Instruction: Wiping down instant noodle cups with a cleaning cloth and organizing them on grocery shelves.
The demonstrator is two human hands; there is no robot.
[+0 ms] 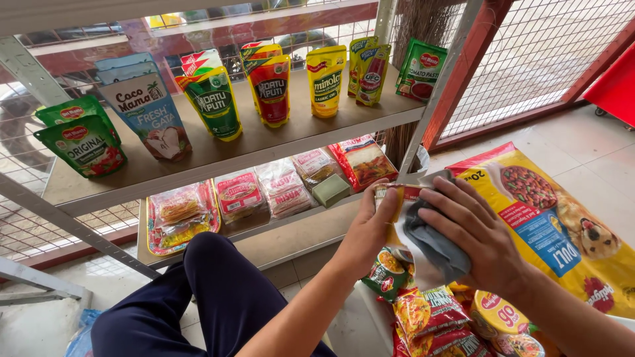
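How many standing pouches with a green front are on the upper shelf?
5 at least: two at the left end, one green vinegar pouch left of the middle, two at the right end. Others may hide behind.

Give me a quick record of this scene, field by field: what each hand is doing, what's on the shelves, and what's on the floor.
Left hand: grips a food pouch by its edge
Right hand: presses a grey cloth onto the pouch
Upper shelf: upright pouches, green, red and yellow
Lower shelf: flat clear packets and a green block
Floor, right: big yellow pet food bag
Below the hands: more snack packets
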